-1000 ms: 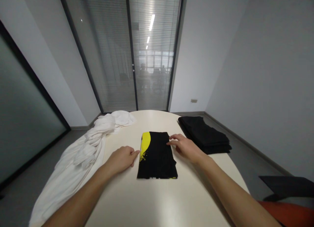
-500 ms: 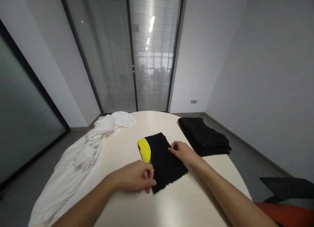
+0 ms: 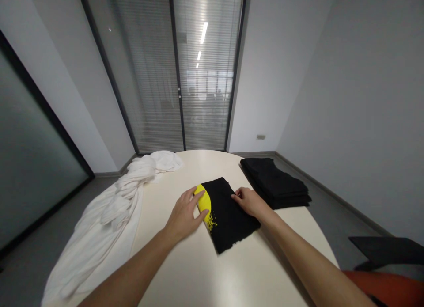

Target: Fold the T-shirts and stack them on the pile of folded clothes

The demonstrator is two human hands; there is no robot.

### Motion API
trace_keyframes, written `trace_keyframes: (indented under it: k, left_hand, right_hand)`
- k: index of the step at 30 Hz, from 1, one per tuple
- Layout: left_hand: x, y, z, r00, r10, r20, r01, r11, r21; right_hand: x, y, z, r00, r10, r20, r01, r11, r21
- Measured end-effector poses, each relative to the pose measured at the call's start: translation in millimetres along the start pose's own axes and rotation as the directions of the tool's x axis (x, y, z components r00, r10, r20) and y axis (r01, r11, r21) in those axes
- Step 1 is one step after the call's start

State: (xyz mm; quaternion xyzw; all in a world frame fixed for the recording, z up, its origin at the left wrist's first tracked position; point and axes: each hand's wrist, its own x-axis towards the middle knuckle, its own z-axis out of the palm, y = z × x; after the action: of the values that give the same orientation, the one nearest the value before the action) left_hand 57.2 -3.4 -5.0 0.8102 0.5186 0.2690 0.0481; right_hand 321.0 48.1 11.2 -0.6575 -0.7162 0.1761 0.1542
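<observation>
A folded black garment [image 3: 232, 214] with a yellow print [image 3: 206, 203] along its left side lay flat near the middle of the pale table [image 3: 202, 163], turned at an angle so that one corner pointed toward the person. The yellow broke into small specks at its nearer end, and the garment's near edge looked slightly uneven, with a bit of white showing.

The left hand [image 3: 184, 213] rested at the garment's left edge, its fingers loose and spread, the fingertips and thumb reaching onto the yellow print without closing on the cloth. The right hand [image 3: 249, 203] was at the opposite edge, fingers bent and thumb close to them, the tips touching the black cloth; whether they pinched it could not be told.

Beyond the right hand, a stack of folded black fabric [image 3: 274, 181] sat by the table's right edge. On the left side, white fabric [image 3: 115, 205] lay in a rumpled heap along the border. An orange-seated chair [image 3: 380, 286] stood at the lower right. Behind the table rose a glass partition with blinds [image 3: 208, 117], next to a plain wall [image 3: 274, 68].
</observation>
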Motion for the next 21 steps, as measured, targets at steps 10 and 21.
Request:
trace_keyframes:
  k: [10,21]
  left_hand:
    - [-13,32,6.7,0.951,0.053,0.306,-0.049,0.999,-0.021]
    - [-13,21,9.4,0.978,-0.003,0.211,-0.013,0.997,0.072]
  right_hand:
    - [-4,-2,3,1.0,0.004,-0.022,-0.005,0.998,-0.058]
    - [-3,-1,0,0.997,-0.063,-0.036,0.063,0.998,0.001]
